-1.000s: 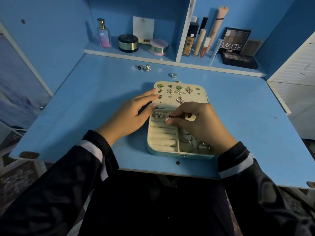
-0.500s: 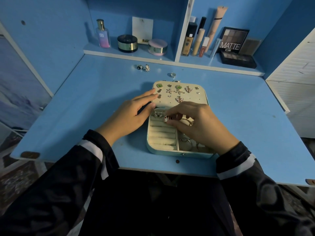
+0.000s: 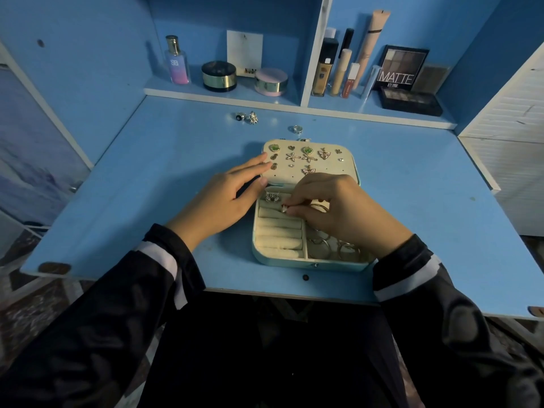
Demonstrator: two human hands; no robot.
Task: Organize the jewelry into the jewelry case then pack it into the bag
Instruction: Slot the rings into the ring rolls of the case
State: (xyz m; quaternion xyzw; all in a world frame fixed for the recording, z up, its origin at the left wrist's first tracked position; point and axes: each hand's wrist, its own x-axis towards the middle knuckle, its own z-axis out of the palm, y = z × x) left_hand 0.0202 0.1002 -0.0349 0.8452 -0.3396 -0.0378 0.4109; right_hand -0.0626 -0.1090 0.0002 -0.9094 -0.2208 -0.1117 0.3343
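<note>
While the left hand (image 3: 223, 198) lies flat on the blue desk (image 3: 418, 189) with its fingers straight, its fingertips touch the left edge of the open jewelry case (image 3: 294, 262); it holds nothing; the right hand (image 3: 338, 210) hovers over the case's lower tray, thumb and forefinger pinched on a small ring (image 3: 284, 208), which sits just above the upper ring rolls (image 3: 279, 232); a silver ornate ring (image 3: 272, 197) is seated in the topmost roll, just beside the pinched one; the case itself stands at the middle of the desk near its front edge, with its lid (image 3: 282, 179) laid flat away from the person; earrings (image 3: 307, 157) are pinned across the lid's pale panel, among them two green ones, two star shapes and two winged ones; in the tray's right compartment lie several hoops (image 3: 321, 245), partly hidden under the right wrist; beyond the case, three loose rings rest on the desk: a dark ring (image 3: 240, 116) and a spiky silver ring (image 3: 253, 117) touching or nearly so, and a band ring (image 3: 297, 129) close to the lid's far edge; on the shelf behind stand a perfume bottle (image 3: 176, 61), a black jar (image 3: 219, 75), a pink jar (image 3: 270, 81), a foundation bottle (image 3: 323, 69) and a palette marked MATTE (image 3: 401, 67); both arms wear dark sleeves (image 3: 153, 275) with a white stripe.
</note>
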